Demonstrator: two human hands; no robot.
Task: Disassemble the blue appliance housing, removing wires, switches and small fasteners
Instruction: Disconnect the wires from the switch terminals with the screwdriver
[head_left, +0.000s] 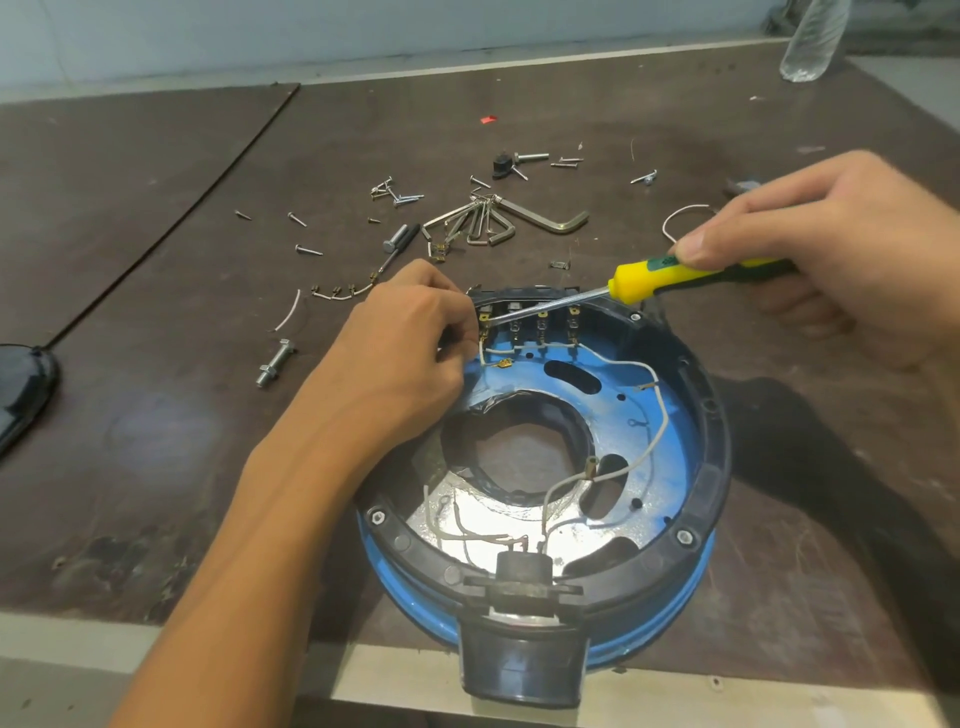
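Note:
The round blue appliance housing (670, 415) with a black rim lies open side up on the brown table, its black handle toward me. White wires (652, 447) loop across its inside to a row of switch terminals (543, 325) at the far rim. My left hand (410, 348) pinches a white wire at the leftmost terminal. My right hand (841, 244) grips a yellow-and-green screwdriver (670, 278), whose metal shaft reaches left and has its tip at that same terminal.
Loose screws (395, 192), a set of hex keys (498, 221), a large bolt (275, 361), cut wire pieces (288, 312) and a small black part (503, 163) lie beyond the housing. A clear plastic bottle (813, 41) stands far right. A black cover (23, 395) sits at the left edge.

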